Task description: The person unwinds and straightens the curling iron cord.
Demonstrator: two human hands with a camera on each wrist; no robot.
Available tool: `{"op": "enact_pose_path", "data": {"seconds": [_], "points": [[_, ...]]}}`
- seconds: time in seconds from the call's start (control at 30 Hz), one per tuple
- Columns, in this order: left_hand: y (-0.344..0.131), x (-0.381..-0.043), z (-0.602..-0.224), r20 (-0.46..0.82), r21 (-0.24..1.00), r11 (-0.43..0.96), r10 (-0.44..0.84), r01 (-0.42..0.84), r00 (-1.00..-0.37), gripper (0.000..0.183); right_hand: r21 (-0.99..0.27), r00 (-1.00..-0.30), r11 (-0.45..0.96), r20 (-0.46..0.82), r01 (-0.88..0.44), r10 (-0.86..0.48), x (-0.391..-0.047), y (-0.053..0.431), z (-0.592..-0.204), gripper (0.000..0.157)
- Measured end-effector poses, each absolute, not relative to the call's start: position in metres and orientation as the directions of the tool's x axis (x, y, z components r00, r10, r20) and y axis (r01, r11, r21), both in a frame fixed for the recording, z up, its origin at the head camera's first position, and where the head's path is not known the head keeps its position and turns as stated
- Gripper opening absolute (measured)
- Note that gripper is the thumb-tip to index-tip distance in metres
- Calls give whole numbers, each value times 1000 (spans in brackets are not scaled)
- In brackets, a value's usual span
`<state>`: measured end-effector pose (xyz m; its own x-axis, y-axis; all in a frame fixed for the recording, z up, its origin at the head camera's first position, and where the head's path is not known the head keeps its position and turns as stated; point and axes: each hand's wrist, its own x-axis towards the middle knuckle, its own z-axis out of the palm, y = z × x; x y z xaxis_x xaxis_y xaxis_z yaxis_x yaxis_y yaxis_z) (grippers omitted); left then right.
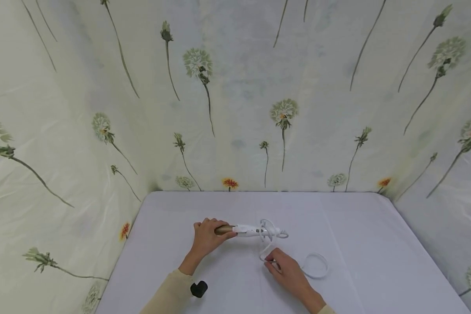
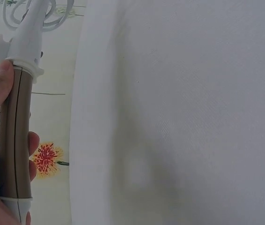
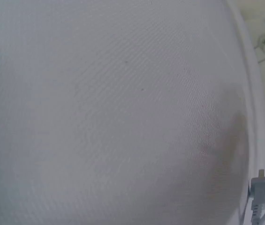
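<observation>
My left hand [image 1: 209,239] grips a hair styling iron [image 1: 247,230] by its brown barrel, the thumb along one side and fingers curled round the other. Its white handle points right. Loops of the white cord [image 1: 263,223] hang around the handle. In the left wrist view the barrel [image 2: 14,136] shows a lengthwise seam and a row of small holes. Lower right, my right hand [image 1: 288,270] pinches the cord between thumb and fingers. A white plug [image 3: 259,190] with metal prongs shows at the edge of the right wrist view, where the right hand itself is out of sight.
A loose loop of cord [image 1: 326,267] lies right of my right hand. The white tabletop [image 1: 180,207] ends at a floral curtain [image 1: 239,87] behind it and at both sides. A small black device [image 1: 198,289] sits by my left sleeve.
</observation>
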<state>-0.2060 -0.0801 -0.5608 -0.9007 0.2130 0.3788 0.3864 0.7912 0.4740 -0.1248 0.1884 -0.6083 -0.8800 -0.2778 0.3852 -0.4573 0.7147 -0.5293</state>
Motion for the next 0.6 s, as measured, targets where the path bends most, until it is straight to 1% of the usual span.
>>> {"op": "enact_pose_path", "data": {"seconds": [0.23,0.43,0.5,0.6], "points": [[-78,-206,-557,380,460,801,213,384,-900,40,-422,-750,658,560,-623,-351,-126,193,-592,17],[-80,-206,-554,386,462,795,219,393,-896,40,-330,-623,596,680,-732,-388,-135,197,-576,21],[-83,-204,-555,385,455,803,212,385,-898,39,-309,-597,586,698,-749,-396,-137,197,-572,22],[-85,-202,-557,380,453,806,214,382,-900,39,-287,-582,594,713,-752,-392,-139,199,-566,22]]}}
